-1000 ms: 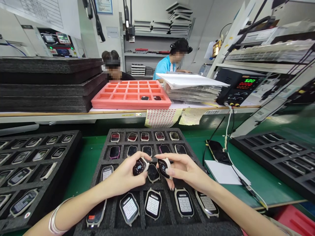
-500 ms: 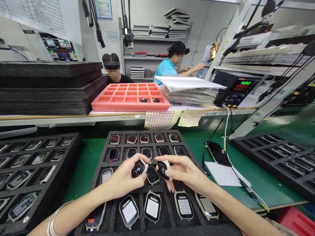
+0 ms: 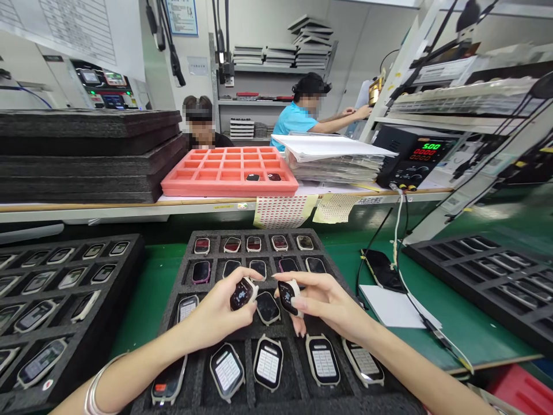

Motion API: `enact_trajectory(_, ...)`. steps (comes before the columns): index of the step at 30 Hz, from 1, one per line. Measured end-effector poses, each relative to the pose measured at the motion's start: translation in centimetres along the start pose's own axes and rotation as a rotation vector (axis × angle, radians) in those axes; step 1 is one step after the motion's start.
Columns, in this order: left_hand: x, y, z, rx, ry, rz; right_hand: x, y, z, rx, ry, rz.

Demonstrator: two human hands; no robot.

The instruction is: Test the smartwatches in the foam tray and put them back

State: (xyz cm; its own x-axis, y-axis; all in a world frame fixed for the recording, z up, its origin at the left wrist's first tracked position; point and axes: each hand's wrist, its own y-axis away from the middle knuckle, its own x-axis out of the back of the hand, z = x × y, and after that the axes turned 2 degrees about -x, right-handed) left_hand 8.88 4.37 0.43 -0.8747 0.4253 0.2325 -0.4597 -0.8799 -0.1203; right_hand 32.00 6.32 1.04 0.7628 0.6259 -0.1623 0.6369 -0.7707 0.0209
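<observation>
My left hand (image 3: 231, 302) is closed around a smartwatch body (image 3: 242, 293), thumb and forefinger on its rim, dark lit screen tilted. In my right hand (image 3: 317, 297) a second smartwatch body (image 3: 287, 296) is pinched on edge between thumb and fingers. Both are held just above a black foam tray (image 3: 248, 397). A dark-screened watch (image 3: 268, 308) lies in the tray between my hands. Nearer to me, several watches show white keypad-like screens, among them one watch (image 3: 268, 363) in the front row. My forearms cover part of the tray.
More foam trays with watches stand at left (image 3: 114, 300) and right (image 3: 475, 288). A phone (image 3: 382, 268) and white paper (image 3: 400, 308) lie beside cables. On the shelf are stacked black foam (image 3: 86, 155), a pink tray (image 3: 228, 187) and a power supply (image 3: 415, 158). Two people are beyond.
My hands keep their hold on the two watches and have barely shifted. Beyond the shelf, the person in blue has reached further right.
</observation>
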Motion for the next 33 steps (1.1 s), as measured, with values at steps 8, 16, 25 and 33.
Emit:
enact_trajectory(8, -0.1, 0.2, 0.1, -0.035, 0.0, 0.047, 0.1, 0.1, -0.1, -0.013, 0.018, 0.016)
enact_trajectory(16, 0.0, 0.2, -0.1, 0.029, 0.03, 0.047, -0.1, 0.0, -0.3, -0.019, 0.0, -0.001)
enact_trajectory(25, -0.3, -1.1, -1.0, 0.121, 0.639, 0.021, -0.3, -0.8, -0.1, -0.03, -0.042, 0.022)
enact_trajectory(33, -0.3, -1.0, -1.2, 0.116, 0.635, -0.014, -0.4, -0.9, 0.3, -0.025, -0.003, 0.132)
